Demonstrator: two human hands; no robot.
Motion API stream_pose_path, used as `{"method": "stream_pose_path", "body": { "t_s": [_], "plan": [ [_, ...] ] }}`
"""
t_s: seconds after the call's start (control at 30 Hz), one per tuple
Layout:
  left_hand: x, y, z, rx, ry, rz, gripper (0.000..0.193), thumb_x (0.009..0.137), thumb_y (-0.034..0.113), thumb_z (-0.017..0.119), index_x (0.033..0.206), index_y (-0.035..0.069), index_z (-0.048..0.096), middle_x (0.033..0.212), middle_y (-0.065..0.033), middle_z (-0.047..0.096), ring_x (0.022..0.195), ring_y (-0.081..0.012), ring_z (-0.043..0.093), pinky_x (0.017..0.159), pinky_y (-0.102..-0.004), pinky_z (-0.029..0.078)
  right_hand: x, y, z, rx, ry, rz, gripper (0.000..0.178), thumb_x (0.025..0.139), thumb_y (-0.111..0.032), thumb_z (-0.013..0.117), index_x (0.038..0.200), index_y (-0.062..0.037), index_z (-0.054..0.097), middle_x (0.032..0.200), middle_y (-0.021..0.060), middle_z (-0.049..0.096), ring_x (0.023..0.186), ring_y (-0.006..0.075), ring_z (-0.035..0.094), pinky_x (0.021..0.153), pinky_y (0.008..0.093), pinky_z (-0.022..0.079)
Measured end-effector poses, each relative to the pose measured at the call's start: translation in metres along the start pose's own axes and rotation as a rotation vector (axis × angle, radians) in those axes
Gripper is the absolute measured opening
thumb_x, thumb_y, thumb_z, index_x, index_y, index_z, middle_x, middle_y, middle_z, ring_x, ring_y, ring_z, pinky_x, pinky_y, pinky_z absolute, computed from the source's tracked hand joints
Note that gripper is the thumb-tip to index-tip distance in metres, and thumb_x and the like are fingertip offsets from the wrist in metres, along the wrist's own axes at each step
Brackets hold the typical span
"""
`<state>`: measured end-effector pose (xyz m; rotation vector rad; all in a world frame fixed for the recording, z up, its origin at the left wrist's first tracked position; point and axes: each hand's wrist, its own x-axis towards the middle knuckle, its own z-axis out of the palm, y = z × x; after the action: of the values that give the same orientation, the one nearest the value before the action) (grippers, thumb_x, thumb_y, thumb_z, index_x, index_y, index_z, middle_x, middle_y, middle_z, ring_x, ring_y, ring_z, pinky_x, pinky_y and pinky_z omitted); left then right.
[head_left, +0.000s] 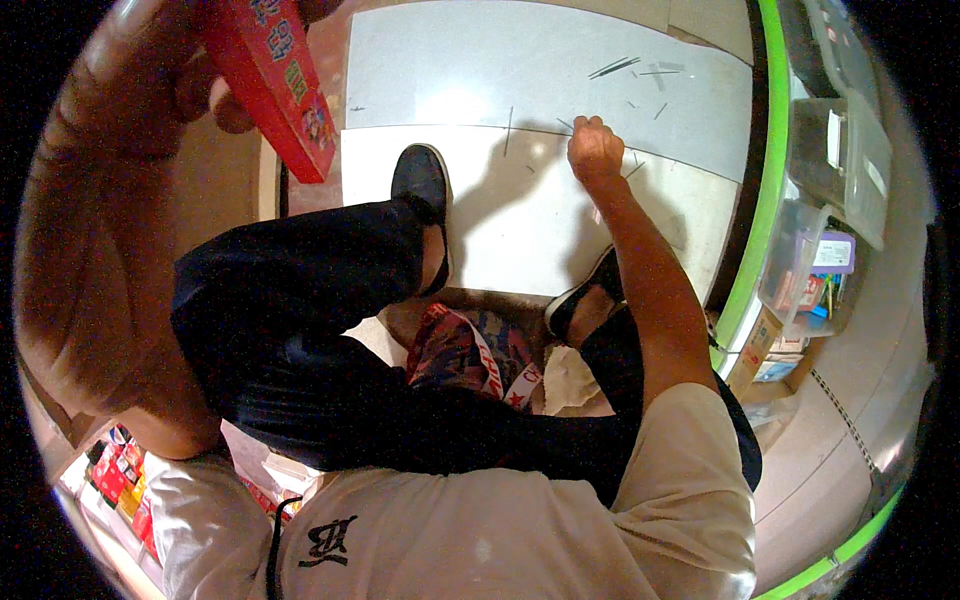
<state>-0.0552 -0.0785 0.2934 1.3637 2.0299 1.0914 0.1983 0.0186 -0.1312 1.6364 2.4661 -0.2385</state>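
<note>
Pale floor panels [560,60] scattered with thin dark sticks [612,67] fill the view under a seated person's legs. At ten o'clock the left hand [215,90] is raised close to the camera, its grip closed around a red box [275,75]; at one o'clock the right hand [594,148] reaches down to the floor, fingers bunched as if pinching a stick, though I cannot tell whether it holds one. Gathering sticks seems in hand, and next calls for a firm pinch and a lift toward the box.
</note>
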Motion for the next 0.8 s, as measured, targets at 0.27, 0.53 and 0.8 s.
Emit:
{"method": "stream_pose_path", "body": {
  "t_s": [0.27, 0.53, 0.8],
  "plan": [
    [-0.001, 0.000, 0.003, -0.006, -0.008, -0.004, 0.029, 0.085, 0.020, 0.064, 0.108, 0.002, 0.062, 0.104, -0.0104, 0.065, 0.091, -0.0164, 0.063, 0.077, -0.0260, 0.048, 0.005, -0.008, -0.004, -0.069, -0.047, -0.118, 0.005, 0.076, -0.011, 0.061, 0.073, -0.0078, 0.063, 0.081, 0.0119, 0.065, 0.077, 0.0269, 0.066, 0.065, 0.0365, 0.054],
    [-0.003, 0.002, 0.002, -0.008, -0.007, -0.005, 0.029, 0.085, 0.020, 0.064, 0.108, 0.002, 0.062, 0.105, -0.0105, 0.065, 0.092, -0.0164, 0.063, 0.077, -0.0259, 0.048, -0.002, -0.004, -0.010, -0.110, -0.226, -0.049, 0.015, 0.081, -0.014, 0.058, 0.090, -0.0071, 0.067, 0.090, 0.0135, 0.067, 0.085, 0.0272, 0.067, 0.068, 0.0375, 0.056],
    [-0.003, 0.008, 0.006, -0.039, -0.029, 0.003, 0.029, 0.085, 0.019, 0.064, 0.108, 0.002, 0.062, 0.105, -0.0105, 0.065, 0.093, -0.0164, 0.063, 0.078, -0.0258, 0.048, -0.010, 0.008, -0.014, 0.039, -0.235, 0.115, 0.018, 0.079, -0.014, 0.058, 0.094, -0.0044, 0.062, 0.091, 0.0173, 0.067, 0.085, 0.0312, 0.067, 0.075, 0.0412, 0.054]
  ]
}}
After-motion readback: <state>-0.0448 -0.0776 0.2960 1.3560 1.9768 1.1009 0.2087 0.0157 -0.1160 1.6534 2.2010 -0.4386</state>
